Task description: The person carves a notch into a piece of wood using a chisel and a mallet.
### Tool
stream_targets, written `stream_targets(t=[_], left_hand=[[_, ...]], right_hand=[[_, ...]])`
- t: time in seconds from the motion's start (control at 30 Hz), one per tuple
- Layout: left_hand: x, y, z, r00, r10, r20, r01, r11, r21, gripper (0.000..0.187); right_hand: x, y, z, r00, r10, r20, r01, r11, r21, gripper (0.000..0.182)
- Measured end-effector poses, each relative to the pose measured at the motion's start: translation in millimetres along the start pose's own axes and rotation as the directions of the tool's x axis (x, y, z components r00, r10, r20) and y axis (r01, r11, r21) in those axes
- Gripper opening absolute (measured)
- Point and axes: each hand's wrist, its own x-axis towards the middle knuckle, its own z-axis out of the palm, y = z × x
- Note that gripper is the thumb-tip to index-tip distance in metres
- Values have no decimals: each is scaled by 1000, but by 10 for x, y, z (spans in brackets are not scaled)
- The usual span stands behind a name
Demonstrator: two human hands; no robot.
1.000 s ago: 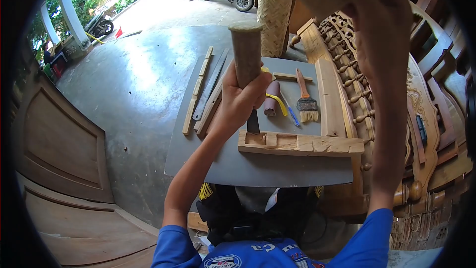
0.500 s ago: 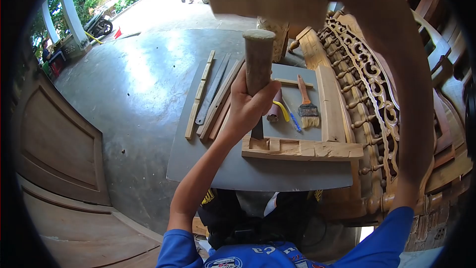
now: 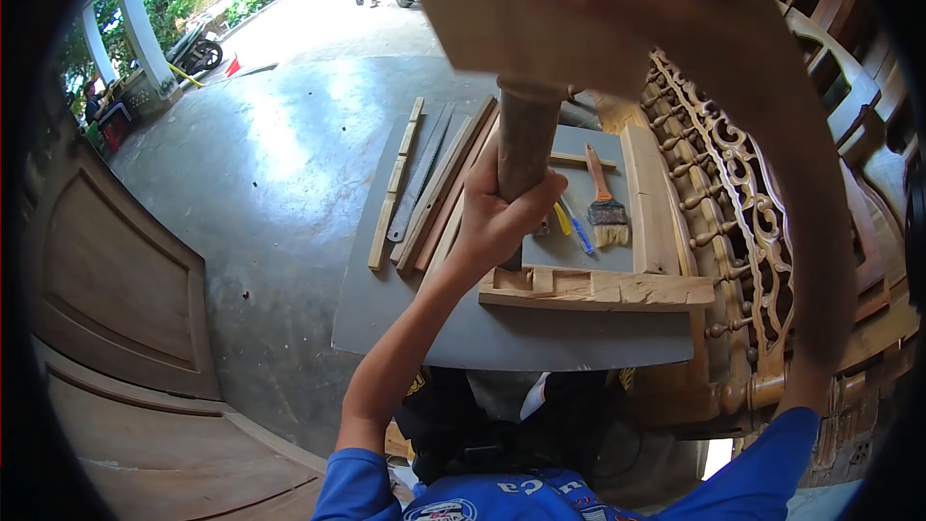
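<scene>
Closest to me, my right hand [image 3: 617,0] was raised near my face, blurred, its grip pressed around a flat wooden mallet block [image 3: 511,10] whose face sat right on the top of the chisel handle [image 3: 526,140]. Below it my left hand [image 3: 502,222] had its grip wrapped tight around that round handle, holding the chisel upright with its blade hidden behind my fingers, down at the left end of the wooden frame piece [image 3: 593,287]. That piece lay across the near part of the grey bench [image 3: 415,328]; a notch was already cut at its left end and the top looked roughly chipped, so I judged the joint partly cut out, with more wood left to clear. Beyond it on the bench lay a paintbrush [image 3: 606,207], a blue pen [image 3: 579,232] and something yellow, and to the left a bundle of wooden strips [image 3: 424,188]. Farther off was the wet concrete floor [image 3: 270,145].
</scene>
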Motion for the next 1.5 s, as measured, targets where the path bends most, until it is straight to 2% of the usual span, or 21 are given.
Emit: stream_targets(t=[0.03, 0.13, 0.17, 0.27, 0.3, 0.4, 0.43, 0.53, 0.67, 0.7, 0.8, 0.83, 0.93, 0.97, 1.03, 1.1, 1.2, 1.23, 1.3, 1.47, 1.5], left_hand=[[-4, 10, 7, 1000, 1, 8, -1, 1000, 8, 29], [-12, 13, 29, 1000, 5, 4, -5, 1000, -13, 31], [-9, 2, 14, 1000, 3, 3, -3, 1000, -20, 31], [-6, 15, -1, 1000, -1, 3, 1, 1000, -20, 31], [-4, 11, 12, 1000, -2, 2, 3, 1000, -24, 31], [-7, 23, 29, 1000, -13, 11, 13, 999, -39, 31], [-6, 18, 21, 1000, -5, 22, 5, 1000, -31, 30], [-13, 5, 11, 997, -72, 24, 72, 997, 4, 23], [-34, 26, 45, 995, -93, 31, 94, 995, -42, 25], [-30, 20, 40, 996, -92, 23, 92, 995, -34, 26], [-18, -14, 40, 995, -80, 57, 76, 994, 73, 24], [-20, 11, 63, 996, -82, 25, 82, 996, 21, 23], [-26, 5, 27, 995, -99, 30, 101, 994, -50, 23], [-24, -5, 41, 998, -68, 8, 68, 996, -60, 22], [-19, -22, 37, 999, -39, 15, 39, 999, 1, 27], [-8, -27, 55, 999, -33, 30, 33, 999, 22, 30], [-17, -21, 66, 999, -50, 19, 49, 999, 11, 30], [-12, -27, 64, 998, -58, 16, 57, 998, 9, 30], [-6, -11, 51, 998, -60, 13, 60, 998, 6, 30], [-2, 8, 79, 998, -60, 22, 60, 998, -3, 29], [-4, 4, 82, 998, -67, 14, 67, 998, -4, 28]], right_hand=[[-8, -255, -35, 991, 115, -64, -115, 993, 11, 42], [23, -445, 26, 972, 231, -43, -233, 971, -48, 41], [93, -570, 122, 888, 448, -105, -458, 882, -110, 40], [-170, -367, 129, 989, 106, -100, -129, 955, -266, 41], [-85, -354, 32, 998, 44, -38, -48, 991, -127, 42], [13, -449, 51, 925, 358, -126, -351, 933, 78, 38], [113, -616, 149, 858, 502, -111, -509, 860, -39, 36], [-1, -427, 63, 996, 64, 65, -58, 994, -88, 35], [-112, -444, -28, 994, 103, -38, -106, 990, -96, 35], [-154, -285, 112, 1000, -8, -20, 5, 987, -159, 34], [-173, -294, -155, 995, -3, 102, 12, 996, -89, 35], [-156, -434, -241, 995, 62, 73, -63, 998, 24, 37], [-182, -213, -243, 995, 75, 64, -77, 996, 39, 41], [-211, 140, -173, 996, 13, 91, -11, 1000, -19, 41], [-183, 152, -113, 996, -6, 85, 9, 999, -37, 41], [-199, -228, -295, 996, 88, 32, -89, 995, 36, 42], [-214, -337, -148, 981, 172, -88, -173, 985, -1, 42], [-242, -423, -18, 976, 210, -56, -217, 960, -179, 41], [-244, -473, 24, 959, 280, -48, -282, 919, -275, 41], [-171, -462, -268, 906, 415, -86, -412, 910, 54, 44], [-32, -638, -53, 816, 544, -195, -563, 825, -56, 45]])
